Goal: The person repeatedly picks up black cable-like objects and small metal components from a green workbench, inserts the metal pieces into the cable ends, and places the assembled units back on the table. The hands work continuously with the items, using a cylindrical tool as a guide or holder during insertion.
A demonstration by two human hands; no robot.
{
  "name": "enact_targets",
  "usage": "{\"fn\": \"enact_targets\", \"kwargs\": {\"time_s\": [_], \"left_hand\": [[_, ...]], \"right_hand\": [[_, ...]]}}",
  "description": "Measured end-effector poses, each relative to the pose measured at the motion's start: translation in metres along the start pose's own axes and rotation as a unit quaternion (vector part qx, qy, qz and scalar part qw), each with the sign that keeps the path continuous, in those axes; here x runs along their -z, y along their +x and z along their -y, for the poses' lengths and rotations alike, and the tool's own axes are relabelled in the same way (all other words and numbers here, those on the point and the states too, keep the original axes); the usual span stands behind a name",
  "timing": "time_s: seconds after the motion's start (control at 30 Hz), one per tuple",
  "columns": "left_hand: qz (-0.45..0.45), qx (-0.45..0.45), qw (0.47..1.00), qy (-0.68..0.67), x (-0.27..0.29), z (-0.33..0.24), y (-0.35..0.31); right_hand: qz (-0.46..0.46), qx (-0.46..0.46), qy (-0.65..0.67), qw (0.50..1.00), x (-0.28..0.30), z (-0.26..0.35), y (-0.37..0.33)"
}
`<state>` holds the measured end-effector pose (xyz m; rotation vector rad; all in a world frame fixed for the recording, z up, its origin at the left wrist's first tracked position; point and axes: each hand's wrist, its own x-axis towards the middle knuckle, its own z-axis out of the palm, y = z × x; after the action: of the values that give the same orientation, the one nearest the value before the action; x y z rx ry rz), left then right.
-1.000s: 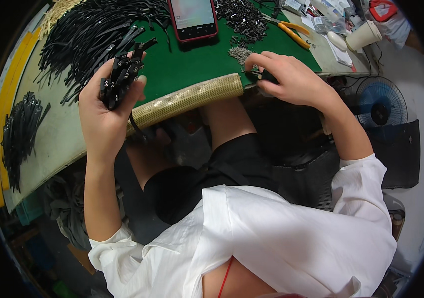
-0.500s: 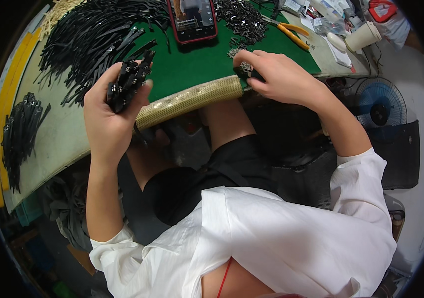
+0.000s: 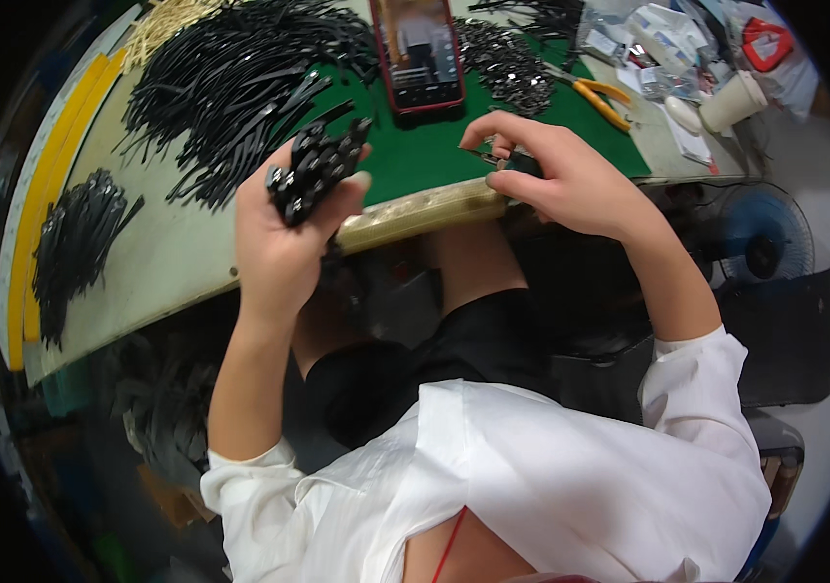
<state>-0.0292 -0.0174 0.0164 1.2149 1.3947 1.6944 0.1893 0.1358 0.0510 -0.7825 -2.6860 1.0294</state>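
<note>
My left hand (image 3: 284, 219) is closed around a bundle of short black straps (image 3: 318, 175) with small shiny metal bits on them, held up above the table's front edge. My right hand (image 3: 565, 180) is closed on a small dark tool (image 3: 522, 163), its thin pointed tip directed left; the fingers cover much of it, and its exact kind is unclear. A gap separates the tool from the bundle. Below both hands, a yellowish mesh-patterned roll (image 3: 424, 212) lies along the table edge. Beyond my right hand is a heap of small dark metal pieces (image 3: 512, 68).
A large pile of black straps (image 3: 240, 87) covers the back left, with a smaller bunch (image 3: 80, 243) nearer. A red-framed phone (image 3: 420, 58) stands on the green mat (image 3: 390, 160). Orange-handled pliers (image 3: 604, 102), a pale cup (image 3: 733, 102) and plastic bags sit right. A fan (image 3: 764, 243) stands below.
The whole view has shifted, moving the table rightward and down in the picture. My hands are closer together. My right hand has drawn back from the small metal pieces, and the tool's tip now shows.
</note>
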Motion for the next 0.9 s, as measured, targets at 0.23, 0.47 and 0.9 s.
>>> {"fn": "enact_targets", "kwargs": {"time_s": [0.23, 0.47, 0.9], "left_hand": [[-0.017, -0.064, 0.997, 0.032, -0.014, 0.005, 0.001], [-0.039, -0.289, 0.929, 0.229, -0.015, 0.012, 0.001], [-0.021, -0.375, 0.880, 0.291, -0.013, 0.004, 0.002]], "right_hand": [[-0.016, 0.031, 0.404, 0.914, -0.037, 0.046, -0.009], [0.004, 0.012, 0.478, 0.878, -0.038, 0.051, -0.010], [0.044, -0.054, 0.567, 0.821, -0.041, 0.054, -0.011]]}}
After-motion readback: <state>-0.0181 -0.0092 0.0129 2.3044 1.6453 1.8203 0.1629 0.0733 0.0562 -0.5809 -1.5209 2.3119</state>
